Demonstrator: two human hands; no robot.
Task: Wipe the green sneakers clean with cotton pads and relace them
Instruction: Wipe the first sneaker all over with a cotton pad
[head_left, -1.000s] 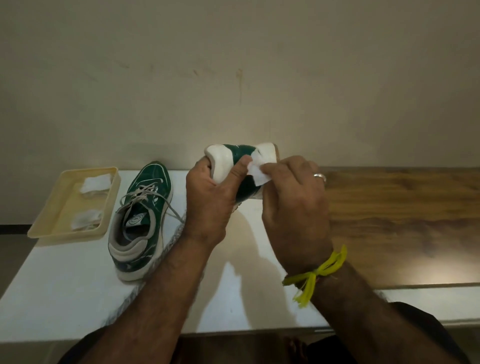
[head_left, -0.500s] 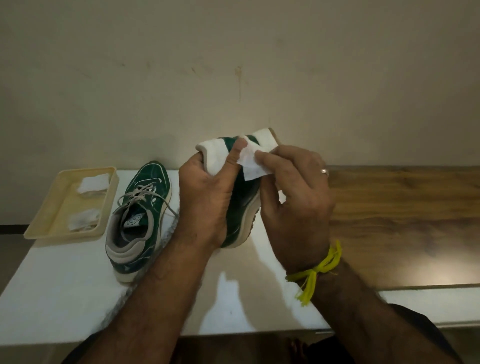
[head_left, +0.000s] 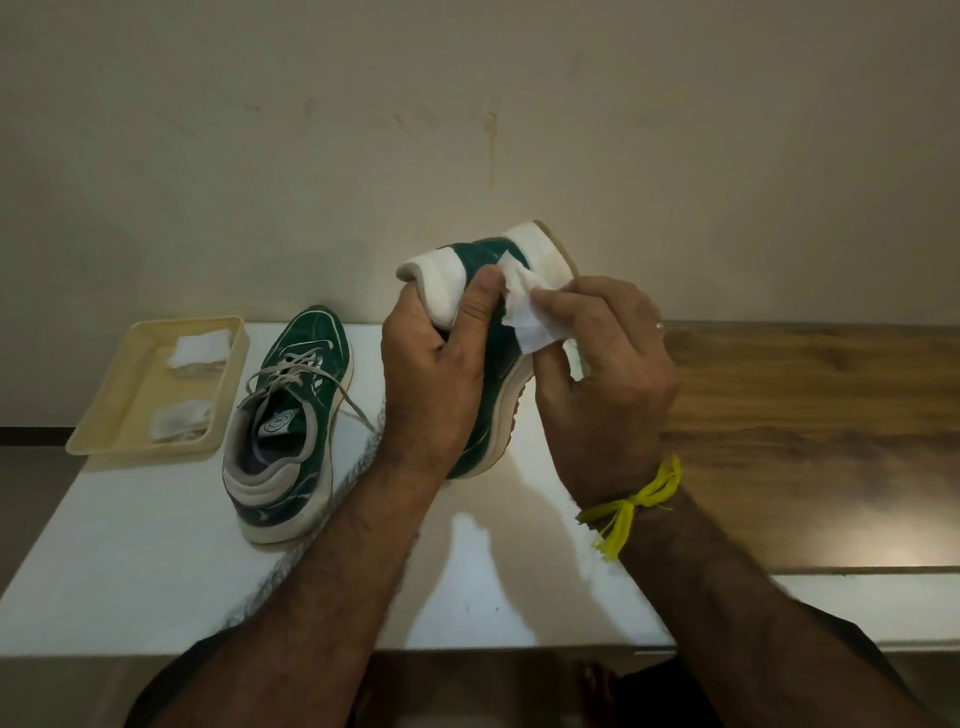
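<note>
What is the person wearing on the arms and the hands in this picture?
Both forearms are bare, with no sleeves in view. The right hand has a thin silver-coloured ring on one finger, and a frayed yellow thread band is tied in a knot round the right wrist. The left hand wears nothing.

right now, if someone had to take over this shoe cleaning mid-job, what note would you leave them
Left hand grips the held sneaker at its heel, heel end raised off the white table.
Right hand pinches a cotton pad against the green side panel near the heel.
The other sneaker sits on the table, laced but loose and untied.
Two more pads lie in the beige tray at far left.
Done: wiping of the held sneaker is under way.
Left: finish this wipe; whether the other sneaker is already wiped cannot be told; then the lacing.
</note>
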